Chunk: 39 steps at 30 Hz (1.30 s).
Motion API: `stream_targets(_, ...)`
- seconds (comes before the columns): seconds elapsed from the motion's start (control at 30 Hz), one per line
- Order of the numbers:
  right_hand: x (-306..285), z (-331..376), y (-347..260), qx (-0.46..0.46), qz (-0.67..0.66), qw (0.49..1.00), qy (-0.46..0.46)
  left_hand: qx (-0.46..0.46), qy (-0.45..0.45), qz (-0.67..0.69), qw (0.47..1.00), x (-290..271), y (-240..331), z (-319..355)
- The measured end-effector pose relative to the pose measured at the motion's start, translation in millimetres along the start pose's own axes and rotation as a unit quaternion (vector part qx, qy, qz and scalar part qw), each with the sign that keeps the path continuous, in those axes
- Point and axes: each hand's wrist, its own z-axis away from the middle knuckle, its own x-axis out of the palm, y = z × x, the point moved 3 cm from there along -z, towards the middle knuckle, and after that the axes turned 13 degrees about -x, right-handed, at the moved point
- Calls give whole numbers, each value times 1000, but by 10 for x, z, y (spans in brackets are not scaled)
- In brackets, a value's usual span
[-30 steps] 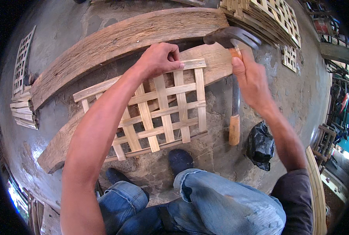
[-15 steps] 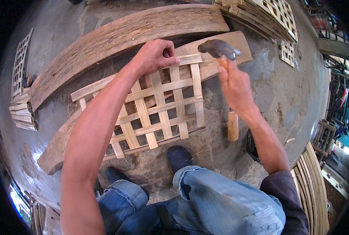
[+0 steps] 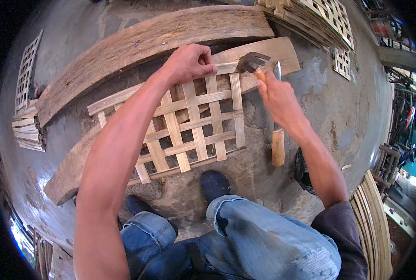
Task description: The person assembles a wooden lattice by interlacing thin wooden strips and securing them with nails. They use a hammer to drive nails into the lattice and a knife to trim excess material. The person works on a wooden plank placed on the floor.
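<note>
A woven lattice panel of pale bamboo strips (image 3: 198, 127) rests tilted on a wooden plank (image 3: 275, 56), its far edge on the wood. My left hand (image 3: 189, 63) is closed at that far edge strip, thumb and forefinger pinching it. Wrapped round the handle of a claw hammer (image 3: 253, 62), my right hand (image 3: 280, 100) is just right of the panel. The hammer's head is at the far right corner of the lattice, seemingly touching the edge strip. Under my right hand lies a knife with a wooden handle (image 3: 278, 148), its blade tip showing beyond my knuckles.
A thick curved beam (image 3: 147, 39) lies beyond the plank. Stacked lattice panels (image 3: 310, 23) stand at the far right, and another lattice panel (image 3: 26, 70) is at the far left. Long strips (image 3: 371, 219) lie at the near right. My shoes (image 3: 215, 184) are close to the panel's near edge.
The hammer head has come down and left onto the panel's far right corner. My left hand and the panel have shifted slightly right and away. The knife's blade is now more visible.
</note>
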Motion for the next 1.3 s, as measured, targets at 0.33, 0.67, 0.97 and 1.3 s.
stream_targets(0.33, 4, 117, -47, -30, -52, 993, 100, 3, 33, -5, 999, 18, 43, 44)
stream_targets(0.67, 219, 67, 99, 14, -53, 996, 70, -9, 21, -33, 999, 68, -49, -37)
stream_targets(0.97, 337, 100, -33, -22, -37, 996, 71, -25, 30, 54, 998, -262, -176, 80)
stream_targets(1.3, 63, 20, -373, -69, -15, 997, 36, -74, -39, -13, 996, -525, -556, 553)
